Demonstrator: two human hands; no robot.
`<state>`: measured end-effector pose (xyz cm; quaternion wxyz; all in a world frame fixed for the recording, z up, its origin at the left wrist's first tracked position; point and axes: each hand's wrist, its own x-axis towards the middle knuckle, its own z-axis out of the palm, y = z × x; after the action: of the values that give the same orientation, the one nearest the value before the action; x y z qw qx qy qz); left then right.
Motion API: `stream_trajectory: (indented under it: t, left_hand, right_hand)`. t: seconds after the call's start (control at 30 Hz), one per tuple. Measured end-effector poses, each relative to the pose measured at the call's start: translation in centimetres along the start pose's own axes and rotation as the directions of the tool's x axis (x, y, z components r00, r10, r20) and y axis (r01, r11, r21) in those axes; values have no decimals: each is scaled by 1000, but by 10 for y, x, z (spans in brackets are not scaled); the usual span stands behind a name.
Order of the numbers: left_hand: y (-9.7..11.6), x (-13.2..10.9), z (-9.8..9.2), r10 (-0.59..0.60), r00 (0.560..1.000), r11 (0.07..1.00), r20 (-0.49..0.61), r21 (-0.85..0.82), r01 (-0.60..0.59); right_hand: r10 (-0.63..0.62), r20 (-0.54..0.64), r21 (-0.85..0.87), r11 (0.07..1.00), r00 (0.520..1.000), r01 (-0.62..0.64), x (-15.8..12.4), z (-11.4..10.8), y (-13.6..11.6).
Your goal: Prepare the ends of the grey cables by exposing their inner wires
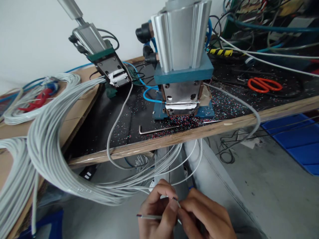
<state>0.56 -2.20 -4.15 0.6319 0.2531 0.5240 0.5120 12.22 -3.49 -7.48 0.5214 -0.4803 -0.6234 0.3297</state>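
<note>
Both hands meet low in the view, below the bench edge. My left hand (156, 212) pinches a thin grey cable end (149, 216) whose tip shows coloured inner wires. My right hand (205, 217) grips the same cable right beside it, fingertips touching the left thumb. The cable runs from a large bundle of grey cables (57, 142) that droops off the bench on the left. Above the hands stands a pneumatic press (183, 63) with a silver cylinder and blue plate.
A second, tilted pneumatic unit (104, 59) sits at the back left. An Allen key (156, 129) lies on the black mat (104, 116) strewn with coloured wire scraps. Orange scissors (264, 84) lie at the right. Blue bins (296, 139) rest on the floor.
</note>
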Motion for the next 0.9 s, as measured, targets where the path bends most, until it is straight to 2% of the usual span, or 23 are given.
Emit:
stream_trajectory:
  t: [0.07,0.17,0.3,0.67,0.9]
  left_hand:
    - [-1,3,-4,22,998,1000,52,11,-23]
    - [-1,9,-12,53,985,998,164,35,-59]
    - [3,15,-17,35,963,997,267,59,-53]
    - [0,15,-17,30,965,998,260,51,-45]
    - [6,16,-21,88,963,974,256,179,-137]
  right_hand:
    - [-7,24,6,1000,1000,7,3,-4,0]
    - [-46,125,76,996,991,36,10,-11,2]
    - [-39,197,145,989,980,10,15,-20,6]
    - [11,237,137,990,971,-45,15,-21,6]
    - [61,272,124,987,960,-98,15,-22,3]
